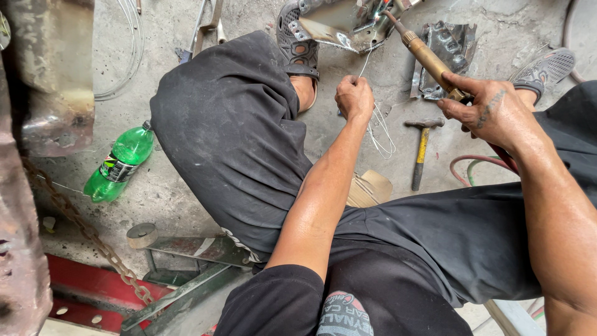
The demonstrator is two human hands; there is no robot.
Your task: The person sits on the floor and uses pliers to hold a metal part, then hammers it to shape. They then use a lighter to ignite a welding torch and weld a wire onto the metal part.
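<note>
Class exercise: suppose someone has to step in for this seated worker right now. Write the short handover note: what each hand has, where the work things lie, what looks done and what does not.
Left hand: closed on a thin wire rod, its tip up at the shiny metal part by the foot.
Right hand: gripping the brass torch, nozzle aimed at the same metal part; red and green hoses trail off behind it.
Nearby on the concrete floor: yellow-handled hammer, a second crumpled metal piece, green bottle.
Done: torch and rod are both brought up to the part. No flame is visible.
Left: whether the joint is finished cannot be told.
</note>
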